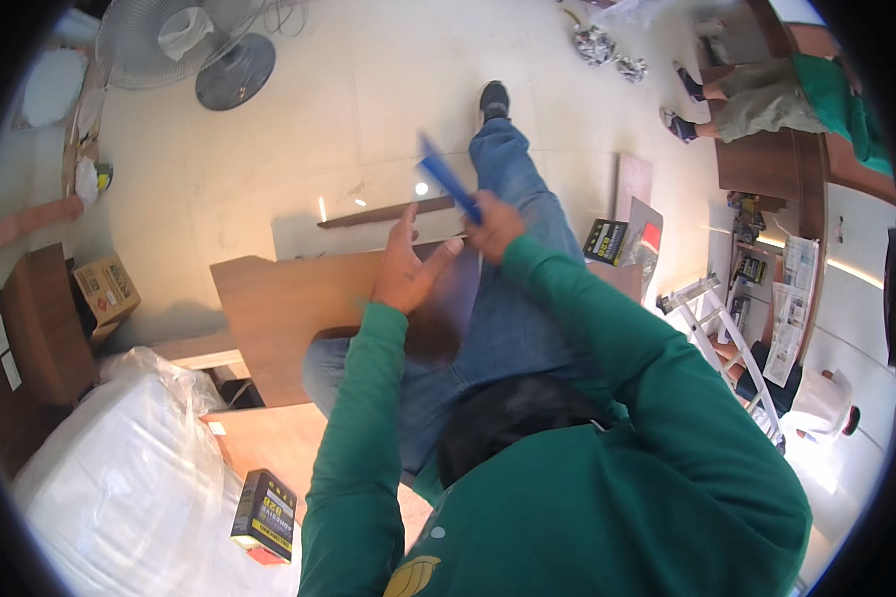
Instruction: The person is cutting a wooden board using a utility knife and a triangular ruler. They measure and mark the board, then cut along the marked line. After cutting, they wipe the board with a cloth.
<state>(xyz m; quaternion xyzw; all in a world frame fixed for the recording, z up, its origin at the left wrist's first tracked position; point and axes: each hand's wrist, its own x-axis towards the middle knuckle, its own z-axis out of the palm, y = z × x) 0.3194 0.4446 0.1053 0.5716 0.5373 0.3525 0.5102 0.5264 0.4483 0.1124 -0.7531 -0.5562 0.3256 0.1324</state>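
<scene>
My right hand (pixel 496 229) is closed round one end of a long, narrow blue tool (pixel 450 185). The tool points up and to the left, and motion blurs its far end, so its exact kind does not show. To its left, my left hand (pixel 406 274) is held up with thumb and fingers apart and nothing in it. Beneath the left hand lies a brown wooden panel (pixel 289 297), reaching to my bent left knee. My outstretched right leg (pixel 528 189) in blue jeans passes under my right hand.
A narrow brown strip (pixel 383 213) lies beyond the panel. A black box (pixel 605 242) sits right of my leg, another box (pixel 265 512) by the plastic-wrapped bundle (pixel 119 478). A fan (pixel 234 72) stands far left. Right are a ladder (pixel 732 348) and two people.
</scene>
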